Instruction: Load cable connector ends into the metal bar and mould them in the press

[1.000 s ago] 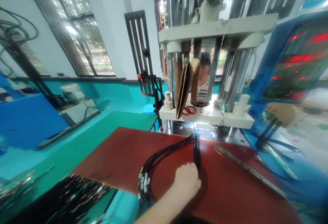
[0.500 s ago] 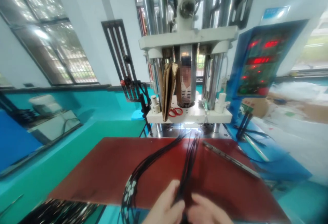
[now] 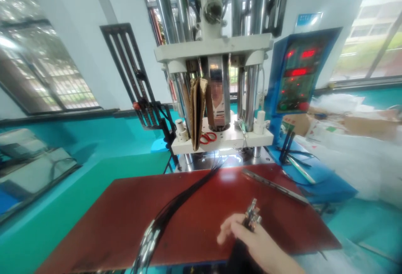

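My right hand (image 3: 248, 234) is closed around a bundle of black cables (image 3: 239, 255) above the front right of the red-brown tabletop. Shiny metal ends poke up past the fingers, and the dark lengths hang down below the hand. My left hand is out of view. To the left, a second bundle of black cables (image 3: 180, 202) curves over the tabletop (image 3: 103, 219) from the press to the front edge. Its near part has pale, shiny pieces on it, too blurred to name.
A press (image 3: 216, 48) stands behind the tabletop, with red-handled scissors (image 3: 208, 137) and folded cardboard (image 3: 197, 113) on its plate. A metal strip (image 3: 274, 185) lies at the right. Beyond are a control box (image 3: 297, 73) and a blue side shelf (image 3: 333, 186) with tools.
My left hand has gone out of view. The right hand has lifted and now holds the cable bundle with its metal ends up. The camera view has turned right.
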Motion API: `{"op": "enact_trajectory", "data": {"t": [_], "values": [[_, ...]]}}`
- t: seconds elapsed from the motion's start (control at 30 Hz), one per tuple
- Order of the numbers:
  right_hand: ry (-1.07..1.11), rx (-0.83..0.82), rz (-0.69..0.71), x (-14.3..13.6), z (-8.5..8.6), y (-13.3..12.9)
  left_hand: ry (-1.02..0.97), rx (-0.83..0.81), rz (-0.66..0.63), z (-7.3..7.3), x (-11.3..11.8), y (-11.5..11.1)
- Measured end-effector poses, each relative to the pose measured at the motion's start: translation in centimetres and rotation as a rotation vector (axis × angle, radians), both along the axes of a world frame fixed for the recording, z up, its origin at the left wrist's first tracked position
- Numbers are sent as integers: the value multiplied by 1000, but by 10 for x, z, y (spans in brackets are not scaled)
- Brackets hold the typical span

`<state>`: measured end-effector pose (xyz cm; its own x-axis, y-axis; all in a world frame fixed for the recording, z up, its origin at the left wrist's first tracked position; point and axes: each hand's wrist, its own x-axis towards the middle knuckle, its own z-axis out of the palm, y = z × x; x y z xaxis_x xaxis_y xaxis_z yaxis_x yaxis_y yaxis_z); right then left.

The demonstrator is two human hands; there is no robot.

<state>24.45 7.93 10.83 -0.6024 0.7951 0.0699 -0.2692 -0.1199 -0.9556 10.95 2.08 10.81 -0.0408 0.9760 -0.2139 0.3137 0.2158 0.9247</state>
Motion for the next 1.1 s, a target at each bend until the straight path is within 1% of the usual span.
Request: {"op": "enact_trajectory", "data": {"t": [0.07,0.13,0.2,0.27,0.33,0.37,0.4,0.47,0.5,0.57,0.67,0.77,0.83,0.87,0.93,1.0,1.03,1.1], "values": [[-61,34,26,-2,-5,-3,-49,47,-22,-8,14,14],[-38,-20,5,0,-9,-2,-61,78,-29,-16,26,20],[41,-74,-117,7,-9,5,-42,114,-20,-23,35,21],[105,-87,-267,17,-2,15,6,105,-20,-31,41,20],[47,-9,-362,29,8,26,49,62,-40,-37,45,18],[-25,49,-366,33,14,32,56,47,-51,-40,45,18],[-105,100,-340,37,19,36,53,36,-59,-41,45,18],[-230,148,-237,41,27,43,15,18,-69,-43,43,21],[-272,147,-186,41,30,45,-18,6,-74,-42,42,23],[-316,129,-127,40,32,47,-109,-11,-80,-40,39,27],[-315,92,-47,36,29,46,-254,2,-83,-33,37,34],[-212,4,24,33,18,50,-379,5,-101,-26,38,40],[-154,-27,35,33,10,55,-418,-25,-141,-24,38,44],[-141,-15,18,33,7,58,-421,-45,-164,-23,38,46],[-146,50,-63,32,6,64,-430,-82,-203,-24,37,49],[-164,129,-141,31,10,68,-469,-100,-219,-26,37,54],[-174,160,-145,29,13,69,-492,-97,-217,-27,37,56],[-223,179,-92,24,19,70,-526,-89,-198,-27,38,60]]}}
